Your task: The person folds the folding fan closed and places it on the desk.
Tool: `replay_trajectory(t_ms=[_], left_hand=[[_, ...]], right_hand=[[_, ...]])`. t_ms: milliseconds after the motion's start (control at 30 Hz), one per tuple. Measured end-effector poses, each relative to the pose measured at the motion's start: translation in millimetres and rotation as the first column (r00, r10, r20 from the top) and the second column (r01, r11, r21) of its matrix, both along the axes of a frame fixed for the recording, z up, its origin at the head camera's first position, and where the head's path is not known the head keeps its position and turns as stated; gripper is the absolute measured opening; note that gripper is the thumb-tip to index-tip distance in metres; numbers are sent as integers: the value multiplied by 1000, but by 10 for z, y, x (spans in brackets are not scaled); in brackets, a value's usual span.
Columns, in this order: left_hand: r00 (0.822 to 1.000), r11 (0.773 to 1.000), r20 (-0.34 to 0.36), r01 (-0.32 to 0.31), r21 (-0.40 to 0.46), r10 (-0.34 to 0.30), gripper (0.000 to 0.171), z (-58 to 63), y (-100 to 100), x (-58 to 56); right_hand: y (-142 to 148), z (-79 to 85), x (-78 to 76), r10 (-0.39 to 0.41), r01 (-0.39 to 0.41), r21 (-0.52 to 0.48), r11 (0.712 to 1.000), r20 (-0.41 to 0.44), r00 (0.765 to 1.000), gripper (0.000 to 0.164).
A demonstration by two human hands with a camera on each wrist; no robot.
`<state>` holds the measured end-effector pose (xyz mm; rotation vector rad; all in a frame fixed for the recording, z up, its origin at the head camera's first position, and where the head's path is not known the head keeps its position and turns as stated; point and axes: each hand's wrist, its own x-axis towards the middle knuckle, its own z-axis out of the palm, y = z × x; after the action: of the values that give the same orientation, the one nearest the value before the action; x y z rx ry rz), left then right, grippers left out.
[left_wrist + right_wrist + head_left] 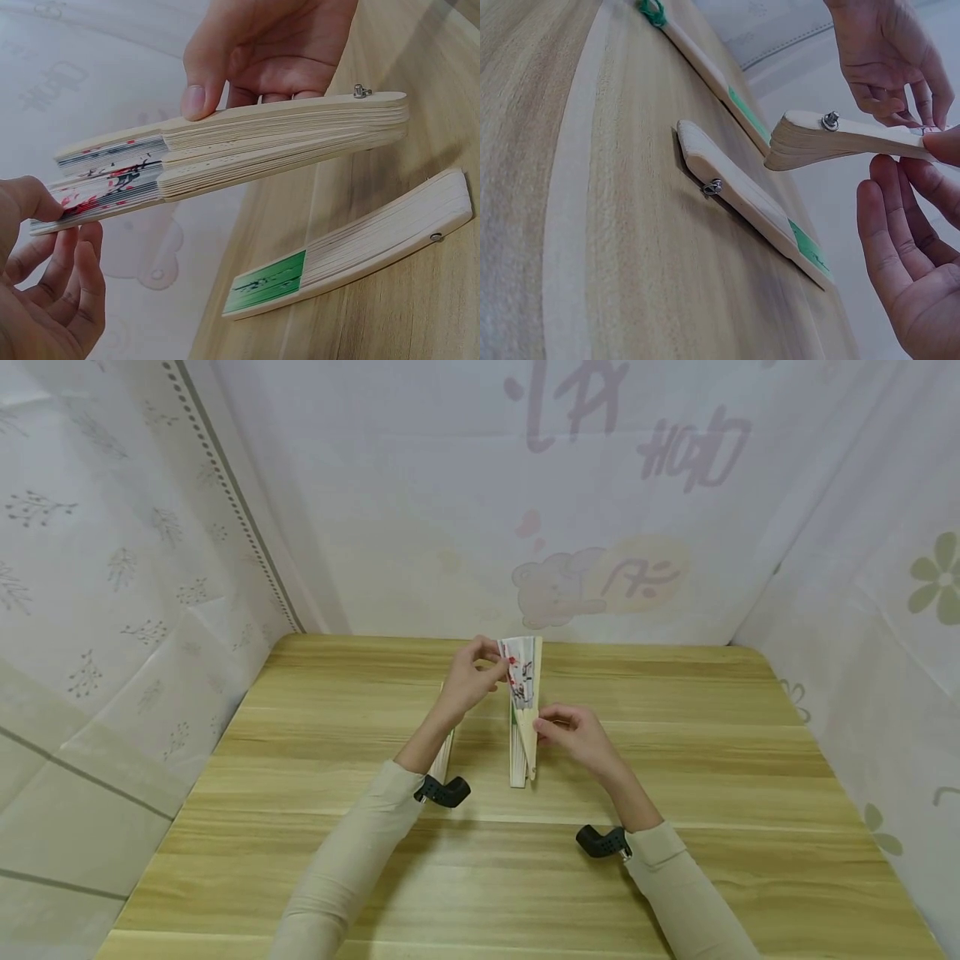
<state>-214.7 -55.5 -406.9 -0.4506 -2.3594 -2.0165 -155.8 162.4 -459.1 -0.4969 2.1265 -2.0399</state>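
A folding fan [527,681] with pale wooden ribs and a white leaf printed with red blossoms is held up, slightly spread. My left hand [468,681] pinches the leaf end between thumb and fingers. Lower down, my right hand [581,739] grips the outer rib between thumb and fingers, near the pivot end. In the left wrist view a metal pivot pin [362,91] sticks out of the ribs. Beneath the held fan, a folded fan [360,247] with a green leaf lies on the table, touched by neither hand.
Another folded fan [697,56] with a green tassel [652,12] lies further left, partly covered by my left forearm in the head view. The wooden table [495,893] ends at a printed cloth backdrop [405,527]. Black wrist cameras [444,791] sit at both cuffs.
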Motion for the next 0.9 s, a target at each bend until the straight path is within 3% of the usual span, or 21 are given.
replay_trajectory(t_ms=[300,567,900], left_hand=[[1000,1000,-16,-4,20,5,14,-13,13,1],[1000,1000,15,10,22,-10,16,9,18,-2],[1000,1000,-7,3,-20,-4,13,8,3,-7]], right_hand=[[11,-25,-15,-1,1,5,1000,-4,1000,15],[8,-13,-7,-7,7,-10,1000,11,1000,14],[19,2,8,-6,8,41,999,-43,999,13]])
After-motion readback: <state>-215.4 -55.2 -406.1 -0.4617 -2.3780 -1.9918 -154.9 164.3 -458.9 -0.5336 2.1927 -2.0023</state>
